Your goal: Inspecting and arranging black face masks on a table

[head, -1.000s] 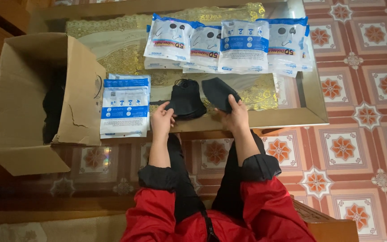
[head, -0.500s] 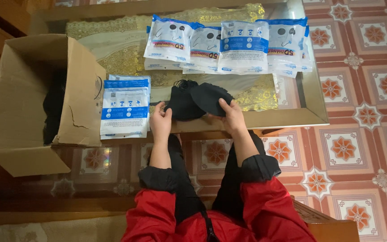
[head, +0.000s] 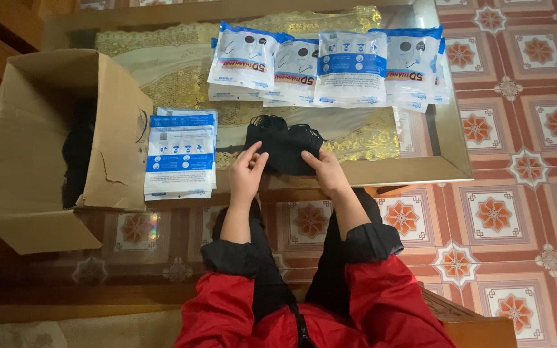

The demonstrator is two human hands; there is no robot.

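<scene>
open cardboard box (head: 46, 148) off the desk's (head: 446, 171) left edge, dark stuff inside. stack of blue-white packets (head: 180, 154) just beside it at the near edge. left hand (head: 246, 174) and right hand (head: 323, 169) both pinch a bunch of black masks (head: 285, 145) at the near edge, middle. row of packets (head: 330, 64) along the far edge.
</scene>
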